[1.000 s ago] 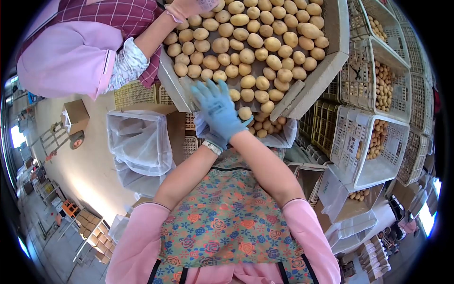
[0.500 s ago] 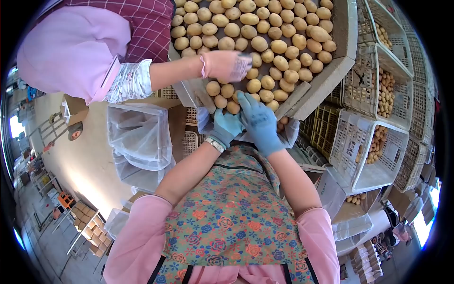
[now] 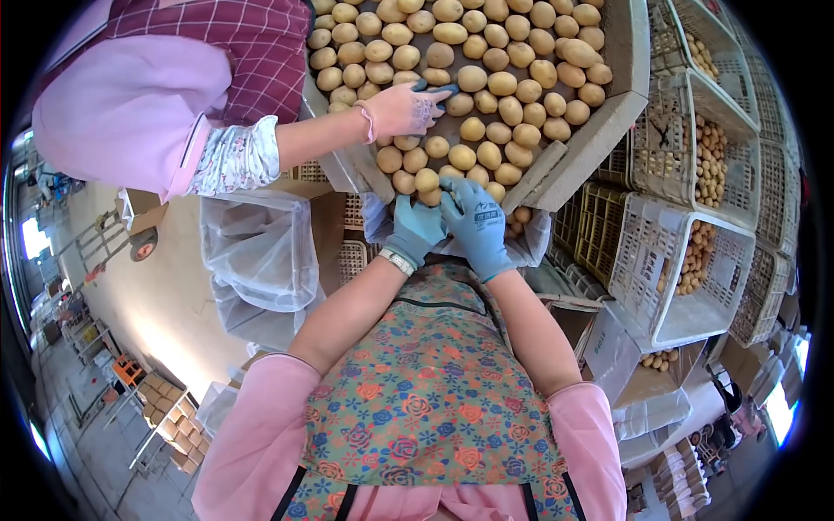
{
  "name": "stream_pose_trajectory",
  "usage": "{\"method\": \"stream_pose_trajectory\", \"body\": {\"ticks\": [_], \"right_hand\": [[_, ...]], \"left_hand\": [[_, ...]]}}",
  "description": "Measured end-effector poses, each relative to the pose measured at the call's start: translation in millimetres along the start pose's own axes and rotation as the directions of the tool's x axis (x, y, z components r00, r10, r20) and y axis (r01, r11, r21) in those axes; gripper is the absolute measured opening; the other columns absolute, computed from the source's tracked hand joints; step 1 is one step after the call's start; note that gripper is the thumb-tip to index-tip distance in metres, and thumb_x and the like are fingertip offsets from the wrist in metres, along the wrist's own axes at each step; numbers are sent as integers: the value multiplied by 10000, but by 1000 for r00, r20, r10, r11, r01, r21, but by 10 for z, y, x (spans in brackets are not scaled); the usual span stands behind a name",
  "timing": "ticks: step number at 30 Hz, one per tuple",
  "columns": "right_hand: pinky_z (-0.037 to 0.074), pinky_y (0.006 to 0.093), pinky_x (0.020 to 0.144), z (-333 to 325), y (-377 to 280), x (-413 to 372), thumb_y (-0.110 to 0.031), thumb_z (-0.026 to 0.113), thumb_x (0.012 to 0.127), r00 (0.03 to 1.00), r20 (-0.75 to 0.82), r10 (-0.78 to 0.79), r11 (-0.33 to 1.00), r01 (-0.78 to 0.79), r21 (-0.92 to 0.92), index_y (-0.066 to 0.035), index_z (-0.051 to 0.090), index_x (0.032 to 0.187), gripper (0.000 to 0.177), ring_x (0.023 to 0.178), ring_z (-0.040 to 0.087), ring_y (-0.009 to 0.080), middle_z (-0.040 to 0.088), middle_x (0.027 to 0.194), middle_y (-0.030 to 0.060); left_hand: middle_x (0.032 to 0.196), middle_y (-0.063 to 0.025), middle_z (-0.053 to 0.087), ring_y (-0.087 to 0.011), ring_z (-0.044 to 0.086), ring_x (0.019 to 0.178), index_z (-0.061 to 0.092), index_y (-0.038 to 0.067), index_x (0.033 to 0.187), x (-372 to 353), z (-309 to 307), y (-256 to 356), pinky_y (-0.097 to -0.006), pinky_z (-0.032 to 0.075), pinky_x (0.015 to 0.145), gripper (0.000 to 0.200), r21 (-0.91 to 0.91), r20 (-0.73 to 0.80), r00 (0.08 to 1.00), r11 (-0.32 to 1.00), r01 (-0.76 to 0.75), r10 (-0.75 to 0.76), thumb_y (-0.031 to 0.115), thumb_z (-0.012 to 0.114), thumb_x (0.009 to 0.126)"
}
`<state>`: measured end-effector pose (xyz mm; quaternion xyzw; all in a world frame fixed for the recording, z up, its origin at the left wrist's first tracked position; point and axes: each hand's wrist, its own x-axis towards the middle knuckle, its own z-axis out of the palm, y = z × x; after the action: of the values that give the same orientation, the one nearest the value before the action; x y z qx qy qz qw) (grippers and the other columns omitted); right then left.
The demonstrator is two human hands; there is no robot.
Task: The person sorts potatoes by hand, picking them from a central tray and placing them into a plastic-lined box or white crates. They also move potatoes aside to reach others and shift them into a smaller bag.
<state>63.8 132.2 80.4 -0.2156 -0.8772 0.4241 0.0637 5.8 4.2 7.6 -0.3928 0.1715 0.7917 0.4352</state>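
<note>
Light-brown potatoes (image 3: pixel 502 83) lie spread over the sorting table (image 3: pixel 582 165), which narrows toward me into an outlet. At this outlet my gloved left hand (image 3: pixel 415 231) is closed around a potato (image 3: pixel 429 197), with another potato (image 3: pixel 426 180) just beyond its fingers. Close beside it, my gloved right hand (image 3: pixel 478 224) has curled fingers at the outlet's lip. What lies under those fingers is hidden. Below both hands, a plastic-lined container (image 3: pixel 532 241) shows at the right, with a few potatoes inside.
A co-worker's hand (image 3: pixel 407 109) in a pink glove reaches over the potatoes from the left. Plastic crates (image 3: pixel 647 269) with potatoes are stacked at the right. A box lined with clear plastic (image 3: pixel 261 247) stands at the left, and a hand cart (image 3: pixel 104 243) farther off.
My right hand has drawn its outstretched fingers back and curled them. A potato now shows between my hands. The co-worker's hand has moved slightly left, its fingers now pointing at the potatoes.
</note>
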Motion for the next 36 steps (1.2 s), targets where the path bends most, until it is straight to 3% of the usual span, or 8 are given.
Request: {"method": "stream_pose_trajectory", "body": {"ticks": [3, 10, 16, 18, 22, 30, 33, 36], "right_hand": [[565, 415, 831, 117, -99, 74, -276, 728, 900, 1000, 9, -28, 998, 28, -50, -118, 651, 1269, 408, 961, 697, 314, 692, 1116, 112], [577, 395, 843, 352, -62, 245, -266, 751, 884, 985, 125, -120, 967, 144, -210, -95, 593, 1369, 538, 1003, 699, 280, 671, 1212, 123], [537, 287, 942, -251, -321, -27, -194, 781, 900, 941, 305, 148, 622, -328, 711, -61, 598, 1398, 547, 1069, 633, 123, 633, 1255, 54], [519, 282, 977, -346, -392, -99, -175, 768, 929, 919, 369, 137, 482, -387, 786, -51, 566, 1436, 559, 1125, 606, 111, 612, 1287, 32], [514, 255, 966, -348, -468, -163, -109, 702, 991, 944, 317, 89, 471, -321, 822, -52, 534, 1485, 526, 1112, 604, 83, 608, 1302, 33], [525, 197, 833, -399, -370, -266, -267, 525, 1118, 903, 387, 185, 275, -425, 862, -35, 529, 1492, 441, 958, 626, 51, 627, 1235, 8], [522, 189, 694, -513, -380, -278, -293, 481, 1131, 891, 414, 187, 240, -450, 860, -37, 524, 1491, 444, 818, 631, 42, 637, 1213, 29], [544, 222, 658, -522, -243, -345, -287, 474, 1133, 898, 403, 176, 373, -440, 817, -37, 519, 1491, 439, 783, 664, 74, 636, 1238, 53]], "left_hand": [[1556, -134, 475, -325, 457, 1419, 444, 146, 1538, 56, -370, 97, -515, 367, 1193, 730, -173, 530, 827, 932, 319, -185, 637, 318, 1012], [1529, -85, 513, -295, 492, 1393, 456, 180, 1528, 285, -460, 24, -484, 391, 1177, 611, -69, 137, 990, 998, -14, 24, 544, 361, 1047], [1534, -169, 482, -348, 463, 1415, 431, 102, 1518, -61, -197, 29, -486, 370, 1197, 758, -243, 524, 846, 936, 255, -95, 646, 333, 999], [1523, -179, 484, -361, 480, 1398, 441, 80, 1503, -211, -88, 24, -496, 379, 1193, 768, 705, 410, 908, 602, -375, 84, 637, 323, 989], [1467, -202, 516, -381, 514, 1354, 472, 28, 1449, -79, -113, -5, -494, 403, 1175, 821, -164, 668, 731, 929, 331, -143, 665, 320, 953], [1549, -219, 438, -395, 463, 1412, 385, 74, 1559, -212, 91, 35, -581, 371, 1185, 875, -63, 537, 802, 936, 347, -261, 709, 315, 961], [1514, -235, 480, -414, 492, 1404, 382, 35, 1502, -285, 271, -36, -556, 479, 1118, 616, 303, 641, 764, 892, -335, 69, 491, 278, 1101], [1571, -225, 425, -407, 452, 1438, 359, 48, 1547, -200, 114, 22, -571, 438, 1150, 644, -66, 485, 869, 987, 144, -94, 502, 288, 1097]]}}
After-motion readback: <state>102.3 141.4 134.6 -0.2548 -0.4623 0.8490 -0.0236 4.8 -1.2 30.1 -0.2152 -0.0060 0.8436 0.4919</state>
